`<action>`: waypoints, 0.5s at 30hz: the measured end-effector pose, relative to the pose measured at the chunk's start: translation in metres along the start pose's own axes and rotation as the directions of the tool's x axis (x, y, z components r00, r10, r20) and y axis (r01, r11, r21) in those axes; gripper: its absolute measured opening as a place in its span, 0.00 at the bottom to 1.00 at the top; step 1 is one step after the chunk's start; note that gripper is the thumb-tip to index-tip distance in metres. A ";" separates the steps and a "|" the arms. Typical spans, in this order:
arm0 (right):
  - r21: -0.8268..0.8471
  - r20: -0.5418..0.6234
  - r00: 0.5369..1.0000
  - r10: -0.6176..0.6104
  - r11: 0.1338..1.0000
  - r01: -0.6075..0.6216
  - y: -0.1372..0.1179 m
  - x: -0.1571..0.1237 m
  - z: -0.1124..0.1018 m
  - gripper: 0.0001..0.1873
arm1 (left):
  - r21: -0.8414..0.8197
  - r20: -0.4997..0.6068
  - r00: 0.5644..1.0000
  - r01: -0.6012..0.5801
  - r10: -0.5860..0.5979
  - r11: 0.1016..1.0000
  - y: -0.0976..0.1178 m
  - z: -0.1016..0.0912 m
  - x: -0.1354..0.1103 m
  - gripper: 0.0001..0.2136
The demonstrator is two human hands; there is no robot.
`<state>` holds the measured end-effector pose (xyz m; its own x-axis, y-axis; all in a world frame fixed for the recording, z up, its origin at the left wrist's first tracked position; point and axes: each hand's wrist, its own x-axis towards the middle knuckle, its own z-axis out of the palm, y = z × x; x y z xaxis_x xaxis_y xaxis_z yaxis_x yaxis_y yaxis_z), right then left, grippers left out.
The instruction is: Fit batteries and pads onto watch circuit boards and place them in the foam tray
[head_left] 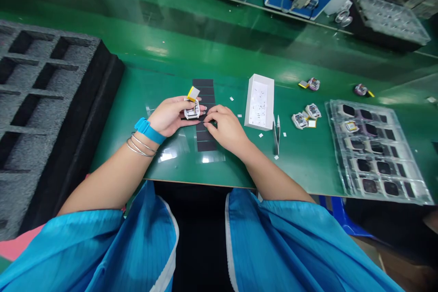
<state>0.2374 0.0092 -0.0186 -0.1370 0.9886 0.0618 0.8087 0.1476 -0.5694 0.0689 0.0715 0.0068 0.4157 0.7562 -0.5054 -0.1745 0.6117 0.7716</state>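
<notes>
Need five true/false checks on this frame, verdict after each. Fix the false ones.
1. The left hand holds a white case. True.
2. The right hand grips the tweezers. False: they lie on the table beside the white box.
3. The right hand's fingertips are over the black strips. True.
4. The blue wristband is on the right wrist. False: it is on the left wrist.
5. The grey foam tray is to the right of both hands. False: it is to their left; the clear tray is on the right.
</notes>
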 end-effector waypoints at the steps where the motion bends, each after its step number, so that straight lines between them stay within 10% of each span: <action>1: 0.008 0.002 1.000 0.002 1.000 -0.002 0.000 0.000 0.000 0.06 | 0.000 0.000 1.000 0.002 -0.002 1.000 0.000 0.000 0.000 0.09; 9: 0.030 -0.059 0.998 -0.006 1.000 0.008 0.009 0.008 0.014 0.06 | 0.015 -0.003 1.000 0.007 -0.007 1.000 -0.001 0.001 0.000 0.09; 15: -0.019 -0.079 0.931 -0.356 0.934 0.356 0.006 -0.011 0.002 0.07 | 0.018 -0.010 1.000 0.000 0.000 1.000 -0.001 0.001 0.001 0.09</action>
<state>0.2424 -0.0011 -0.0242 -0.3705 0.8701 0.3249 0.7175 0.4903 -0.4947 0.0700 0.0710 0.0057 0.4071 0.7583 -0.5091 -0.1585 0.6076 0.7782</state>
